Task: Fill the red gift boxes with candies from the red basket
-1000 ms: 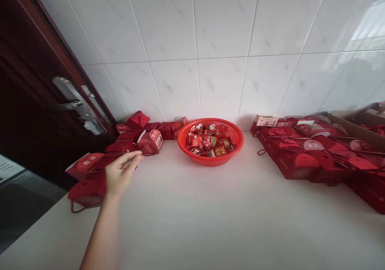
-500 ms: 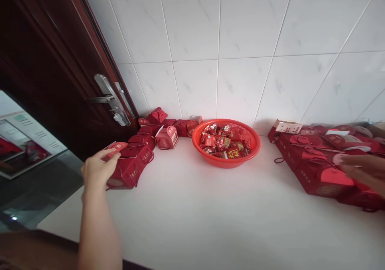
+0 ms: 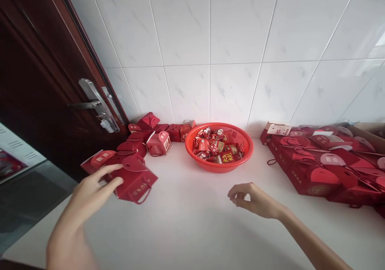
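A dark red paper gift box (image 3: 135, 184) with a cord handle tilts at the near end of the left-hand group, beside my left hand (image 3: 98, 186). The thumb and index finger of that hand grip its top; the other fingers are partly hidden. Above the white table, in front of the candy basket, my right hand (image 3: 251, 200) hangs with curled fingers and nothing visible in them. The red plastic basket (image 3: 221, 167) holds several wrapped candies (image 3: 215, 146).
More red gift boxes (image 3: 132, 146) stand along the left by the dark door (image 3: 39, 61). A lighter red box (image 3: 160, 143) sits before them. Many red boxes (image 3: 315, 178) are packed on the right. A tiled wall (image 3: 186, 93) rises behind the table (image 3: 180, 222).
My right hand has come from the right-hand boxes to the middle of the table. The gift box at my left hand has moved nearer and right, and now tilts. The view has shifted slightly.
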`<control>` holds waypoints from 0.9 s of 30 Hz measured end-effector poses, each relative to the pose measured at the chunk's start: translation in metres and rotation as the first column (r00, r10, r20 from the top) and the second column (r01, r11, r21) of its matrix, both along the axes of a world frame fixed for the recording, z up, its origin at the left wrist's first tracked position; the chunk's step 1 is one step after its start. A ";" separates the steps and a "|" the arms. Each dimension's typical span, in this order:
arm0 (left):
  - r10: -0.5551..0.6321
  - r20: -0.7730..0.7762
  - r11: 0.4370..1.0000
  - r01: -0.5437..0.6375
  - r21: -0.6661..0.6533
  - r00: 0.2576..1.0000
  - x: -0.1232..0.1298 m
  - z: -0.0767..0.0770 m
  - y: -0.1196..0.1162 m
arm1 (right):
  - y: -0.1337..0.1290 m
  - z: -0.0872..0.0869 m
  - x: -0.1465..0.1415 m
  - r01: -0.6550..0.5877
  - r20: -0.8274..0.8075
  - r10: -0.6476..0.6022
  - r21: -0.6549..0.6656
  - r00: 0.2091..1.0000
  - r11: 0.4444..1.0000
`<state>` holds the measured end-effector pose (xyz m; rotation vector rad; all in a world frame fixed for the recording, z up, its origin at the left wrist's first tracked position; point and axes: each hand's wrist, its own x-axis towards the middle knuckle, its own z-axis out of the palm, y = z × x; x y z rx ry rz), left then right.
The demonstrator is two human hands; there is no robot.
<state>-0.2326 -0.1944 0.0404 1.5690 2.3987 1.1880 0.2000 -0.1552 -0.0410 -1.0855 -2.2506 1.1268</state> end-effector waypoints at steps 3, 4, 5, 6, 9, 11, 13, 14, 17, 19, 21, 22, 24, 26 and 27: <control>-0.346 0.209 0.927 0.367 -0.072 0.915 0.059 0.011 0.004 | 0.004 0.004 -0.015 0.043 -0.102 -0.042 0.014 0.994 0.999; -0.449 0.232 0.876 0.477 -0.077 0.863 0.080 0.010 0.008 | 0.005 0.008 -0.020 0.077 -0.143 -0.072 0.030 0.987 0.997; -0.545 0.227 0.816 0.572 -0.077 0.807 0.099 0.007 0.013 | 0.005 0.012 -0.024 0.107 -0.180 -0.097 0.047 0.979 0.993; -0.621 0.194 0.761 0.643 -0.082 0.760 0.117 0.002 0.017 | 0.005 0.016 -0.029 0.128 -0.207 -0.112 0.065 0.972 0.990; -0.718 0.072 0.688 0.721 -0.075 0.692 0.159 -0.016 0.028 | 0.002 0.027 -0.042 0.175 -0.175 -0.148 0.152 0.973 0.973; -0.730 0.022 0.682 0.731 -0.031 0.683 0.176 -0.027 0.032 | 0.000 0.029 -0.046 0.238 -0.095 -0.222 0.216 0.970 0.947; -0.740 0.026 0.672 0.741 -0.001 0.672 0.184 -0.033 0.034 | 0.000 0.029 -0.046 0.281 -0.061 -0.274 0.220 0.960 0.934; -0.748 0.046 0.663 0.749 0.001 0.662 0.185 -0.035 0.035 | 0.000 0.029 -0.043 0.284 -0.074 -0.274 0.195 0.959 0.939; -0.760 0.151 0.634 0.772 -0.036 0.632 0.179 -0.037 0.037 | 0.005 0.028 -0.031 0.247 -0.156 -0.228 0.115 0.961 0.962; -0.755 0.223 0.615 0.784 -0.083 0.616 0.171 -0.039 0.040 | 0.010 0.027 -0.022 0.218 -0.154 -0.198 0.127 0.968 0.968; -0.753 0.272 0.585 0.799 -0.138 0.598 0.163 -0.040 0.043 | 0.014 0.026 -0.015 0.181 -0.118 -0.162 0.172 0.980 0.968; -0.755 0.290 0.567 0.807 -0.164 0.589 0.159 -0.041 0.044 | 0.015 0.026 -0.012 0.159 -0.104 -0.141 0.194 0.984 0.968; -0.755 0.312 0.538 0.817 -0.207 0.577 0.154 -0.042 0.047 | 0.017 0.024 -0.011 0.121 -0.080 -0.105 0.237 0.991 0.964; -0.759 0.309 0.523 0.819 -0.236 0.573 0.153 -0.042 0.048 | 0.015 0.022 -0.013 0.106 -0.032 -0.101 0.296 0.994 0.949; -0.764 0.298 0.519 0.820 -0.243 0.572 0.153 -0.041 0.048 | 0.014 0.021 -0.015 0.106 0.000 -0.112 0.325 0.994 0.940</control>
